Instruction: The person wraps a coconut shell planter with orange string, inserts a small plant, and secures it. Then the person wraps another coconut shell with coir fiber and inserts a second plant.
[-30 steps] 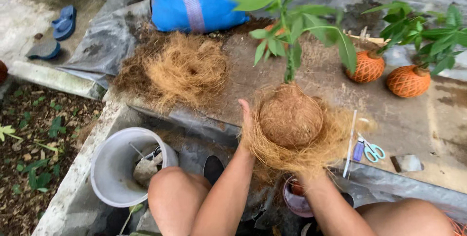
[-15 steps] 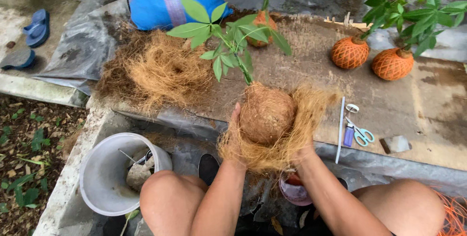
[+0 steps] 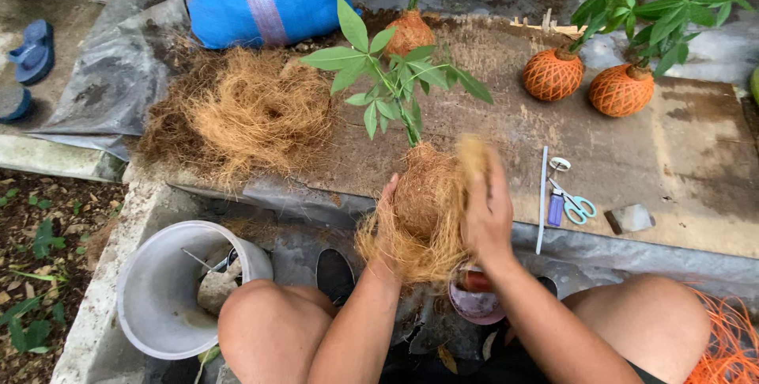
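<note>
Left hand [image 3: 386, 214] cupping the round brown fibre-wrapped root ball of a green-leafed sapling [image 3: 423, 198], right hand [image 3: 486, 214] pressing loose golden coconut fibre [image 3: 411, 245] against it, fingers curved, small scissors [image 3: 571, 200] nearby

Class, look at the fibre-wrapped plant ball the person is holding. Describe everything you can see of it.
The plant ball is a rounded brown lump, upright at the near edge of the board. Loose golden-brown fibre, like coconut husk, covers its sides and hangs in a ragged fringe below. A thin stem rises from its top, carrying long green leaves. The left hand cups its left side; the right hand presses fibre against its right side. No netting binds it yet.
</note>
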